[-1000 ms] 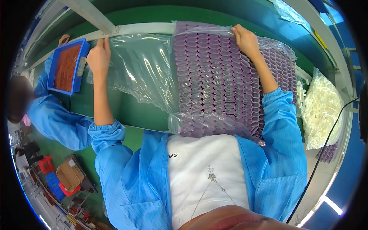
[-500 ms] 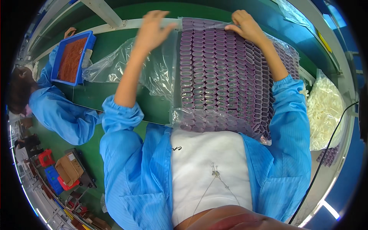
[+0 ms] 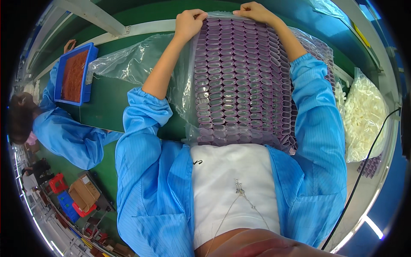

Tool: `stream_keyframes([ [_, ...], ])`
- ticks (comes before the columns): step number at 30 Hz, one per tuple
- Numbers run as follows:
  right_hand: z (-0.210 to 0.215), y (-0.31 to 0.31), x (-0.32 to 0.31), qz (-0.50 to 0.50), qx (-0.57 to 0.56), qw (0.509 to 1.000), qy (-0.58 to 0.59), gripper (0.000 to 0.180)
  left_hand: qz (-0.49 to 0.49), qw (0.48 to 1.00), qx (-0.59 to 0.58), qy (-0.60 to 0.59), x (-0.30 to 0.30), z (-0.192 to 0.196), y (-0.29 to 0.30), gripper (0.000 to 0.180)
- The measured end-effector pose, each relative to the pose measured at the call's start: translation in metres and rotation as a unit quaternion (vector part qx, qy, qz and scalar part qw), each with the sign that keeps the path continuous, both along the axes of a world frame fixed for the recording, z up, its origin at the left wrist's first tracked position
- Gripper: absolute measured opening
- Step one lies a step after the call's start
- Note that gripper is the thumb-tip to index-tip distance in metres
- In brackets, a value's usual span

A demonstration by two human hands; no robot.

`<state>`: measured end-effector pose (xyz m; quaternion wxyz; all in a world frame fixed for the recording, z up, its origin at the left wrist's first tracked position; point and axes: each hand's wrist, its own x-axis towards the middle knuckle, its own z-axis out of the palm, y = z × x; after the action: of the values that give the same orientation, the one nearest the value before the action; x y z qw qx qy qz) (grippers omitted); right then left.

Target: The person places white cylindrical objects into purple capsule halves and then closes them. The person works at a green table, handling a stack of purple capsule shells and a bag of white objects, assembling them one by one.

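Across the counter [image 3: 109,105], near edge to far, lies the purple oval-cell array [image 3: 229,77], clear film [image 3: 128,60] reaching leftward. At the far edge, left hand [image 3: 188,25] and right hand [image 3: 256,12] each seem pinched on film; uneven pulling could skew the array.

Along the near edge of the green tabletop [image 3: 107,103], bare room opens between the blue tray [image 3: 87,92] and the left forearm [image 3: 162,73]; crumpled clear film [image 3: 128,59] blocks the far side there, while rightward, purple pieces [image 3: 231,73] fill far edge to near edge
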<state>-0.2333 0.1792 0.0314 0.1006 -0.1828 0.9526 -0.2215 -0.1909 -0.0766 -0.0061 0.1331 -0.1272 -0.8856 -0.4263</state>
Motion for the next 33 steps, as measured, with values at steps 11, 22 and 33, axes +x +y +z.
stream_keyframes([
  [11,-0.022,0.004,0.02,-0.056,-0.02,0.94,0.335,0.029,-0.148,0.904,0.299,-0.266,-0.056,-0.032,0.001,0.018],
  [22,0.048,-0.063,0.321,0.231,-0.097,0.968,0.015,0.058,-0.331,0.941,-0.047,0.058,0.216,0.078,-0.025,0.021],
  [33,-0.008,-0.06,0.425,0.288,0.01,0.931,0.222,0.018,-0.32,0.868,-0.119,0.361,0.302,-0.01,-0.064,0.024],
])
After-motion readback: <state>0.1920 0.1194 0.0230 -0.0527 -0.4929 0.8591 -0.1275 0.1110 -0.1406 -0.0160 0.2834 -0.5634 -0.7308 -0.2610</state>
